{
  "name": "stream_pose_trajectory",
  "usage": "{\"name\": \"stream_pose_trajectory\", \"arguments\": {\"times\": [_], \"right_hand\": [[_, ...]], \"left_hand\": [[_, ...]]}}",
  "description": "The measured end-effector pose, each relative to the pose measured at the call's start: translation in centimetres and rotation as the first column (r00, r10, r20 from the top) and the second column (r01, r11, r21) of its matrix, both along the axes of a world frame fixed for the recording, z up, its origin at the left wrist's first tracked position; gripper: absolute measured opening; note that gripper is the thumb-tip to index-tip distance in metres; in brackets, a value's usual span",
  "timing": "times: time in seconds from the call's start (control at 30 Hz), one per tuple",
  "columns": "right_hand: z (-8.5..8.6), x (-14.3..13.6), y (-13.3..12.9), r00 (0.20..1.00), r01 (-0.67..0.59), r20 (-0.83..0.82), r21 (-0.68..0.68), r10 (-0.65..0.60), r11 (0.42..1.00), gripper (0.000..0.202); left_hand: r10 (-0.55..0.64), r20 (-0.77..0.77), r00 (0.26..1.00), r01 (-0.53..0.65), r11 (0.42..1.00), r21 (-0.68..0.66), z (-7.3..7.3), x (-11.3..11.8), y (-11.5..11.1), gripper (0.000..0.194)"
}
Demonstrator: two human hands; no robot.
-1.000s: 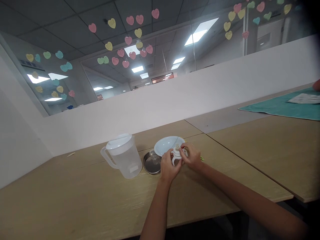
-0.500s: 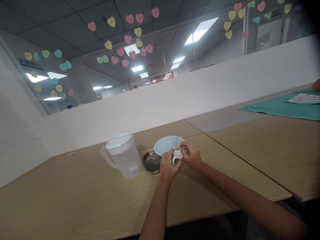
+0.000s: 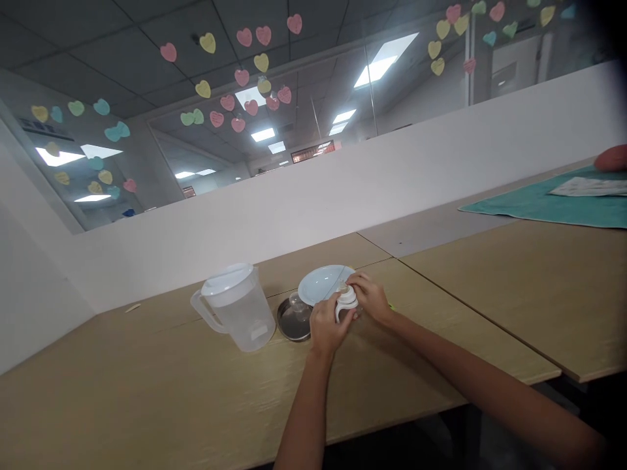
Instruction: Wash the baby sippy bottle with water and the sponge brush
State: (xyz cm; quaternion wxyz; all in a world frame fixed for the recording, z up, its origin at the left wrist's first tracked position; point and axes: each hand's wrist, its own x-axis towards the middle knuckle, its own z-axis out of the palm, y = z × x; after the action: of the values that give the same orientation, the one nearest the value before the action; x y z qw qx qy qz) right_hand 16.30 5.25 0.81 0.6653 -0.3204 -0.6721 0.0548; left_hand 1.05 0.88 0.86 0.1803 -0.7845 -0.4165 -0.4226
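My left hand (image 3: 327,325) is closed around the left side of a baby bottle (image 3: 347,297) with a white collar, a white handle and a pale teat on top. The fingers of my right hand (image 3: 371,297) are bent against the upper right of the bottle, by the teat and collar; they cover part of it. Just behind the bottle lies a pale blue plate (image 3: 318,284). Left of my left hand stands a round metal dish (image 3: 292,329) with a clear dome-shaped cap (image 3: 296,302) in it.
A translucent lidded pitcher (image 3: 247,316) stands left of the dish, its handle to the left. A small wooden stick (image 3: 132,307) lies farther left. At the far right a teal cloth (image 3: 519,202) bears a white sheet (image 3: 588,187) and a reddish rounded object (image 3: 612,158). The table's front edge runs below my forearms.
My right fingers have shifted slightly left and closer over the top of the bottle. The view has turned a little to the right, showing more of the reddish object.
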Motion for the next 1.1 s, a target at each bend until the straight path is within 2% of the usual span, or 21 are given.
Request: {"name": "stream_pose_trajectory", "arguments": {"times": [0.13,0.27,0.47,0.67,0.8,0.9,1.0,1.1], "right_hand": [[-0.1,-0.2,-0.6,0.996,0.094,-0.009,0.025,-0.094,0.995,0.028],[0.0,-0.3,-0.8,0.982,0.183,-0.044,0.04,-0.181,0.982,0.028],[0.5,-0.6,-1.7,0.977,0.213,-0.025,0.203,-0.212,0.956,0.027],[0.6,-1.3,-3.3,0.996,0.046,0.071,0.159,-0.058,0.986,0.03],[0.8,-1.2,-3.0,0.986,-0.027,-0.161,0.013,0.029,1.0,0.022],[0.7,-0.9,-2.2,0.954,-0.196,-0.249,-0.096,0.167,0.976,0.033],[0.5,-0.7,-1.5,0.923,-0.362,-0.198,-0.161,0.329,0.918,0.037],[0.6,-0.5,-1.4,0.935,-0.353,-0.111,-0.174,0.338,0.919,0.038]], "left_hand": [[0.021,0.008,1.0,-0.021,1.0,-0.001,0.2,0.1,-0.1,0.038],[0.041,0.018,0.999,-0.04,0.998,-0.041,0.2,0.2,-0.1,0.045],[0.054,0.04,0.998,-0.051,0.996,-0.078,-0.1,0.4,-0.2,0.056],[0.019,0.055,0.998,-0.01,0.989,-0.149,0.1,0.4,-0.2,0.046],[-0.023,0.078,0.997,0.037,0.985,-0.17,0.2,0.4,-0.1,0.048],[-0.035,0.081,0.996,0.049,0.982,-0.182,0.1,0.4,0.0,0.05],[-0.035,0.104,0.994,0.055,0.979,-0.196,0.0,0.5,0.1,0.053],[-0.036,0.15,0.988,0.068,0.975,-0.212,0.0,0.6,0.2,0.058]]}}
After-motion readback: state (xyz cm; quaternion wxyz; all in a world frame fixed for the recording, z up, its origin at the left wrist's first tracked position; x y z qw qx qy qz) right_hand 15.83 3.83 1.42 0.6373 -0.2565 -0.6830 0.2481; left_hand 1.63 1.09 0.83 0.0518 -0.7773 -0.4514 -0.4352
